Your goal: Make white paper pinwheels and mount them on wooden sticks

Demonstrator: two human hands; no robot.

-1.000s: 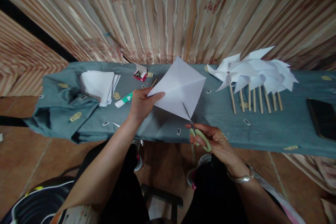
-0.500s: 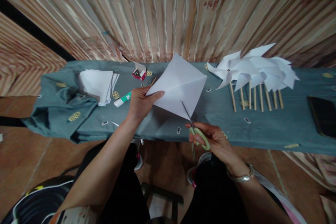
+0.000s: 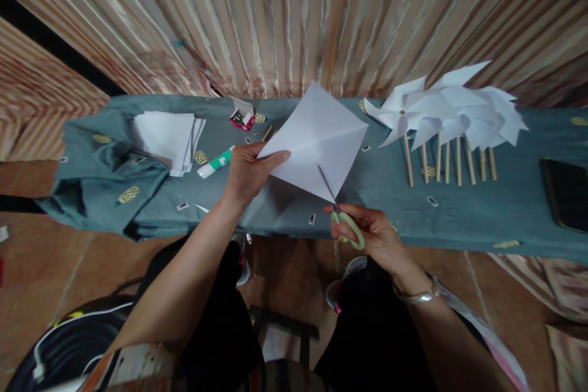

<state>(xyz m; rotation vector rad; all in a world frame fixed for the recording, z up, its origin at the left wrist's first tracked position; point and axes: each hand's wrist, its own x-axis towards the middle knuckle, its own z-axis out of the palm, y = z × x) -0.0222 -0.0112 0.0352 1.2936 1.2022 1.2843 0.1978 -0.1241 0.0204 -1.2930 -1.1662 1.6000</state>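
My left hand (image 3: 250, 174) pinches the left corner of a creased white square of paper (image 3: 316, 135), thumb on top. My right hand (image 3: 367, 229) has its fingers through the pale green handles of a pair of scissors (image 3: 348, 226). One scissor blade lies over the paper at its near corner, pointing toward the middle; the other blade is hidden beneath. Beside my left hand lies a green and white glue stick (image 3: 215, 163). Several white paper pinwheels (image 3: 452, 110) on wooden sticks lie overlapping at the right.
A stack of white paper (image 3: 168, 138) lies at the left on the blue-green cloth (image 3: 271, 220). A small red box (image 3: 242, 117) with metal bits stands open at the back. At the far right lies a black phone (image 3: 565, 193). A striped curtain (image 3: 285, 18) hangs behind the table.
The whole view has shifted slightly, with the table higher in the picture. The hands, paper and scissors keep nearly the same places relative to each other.
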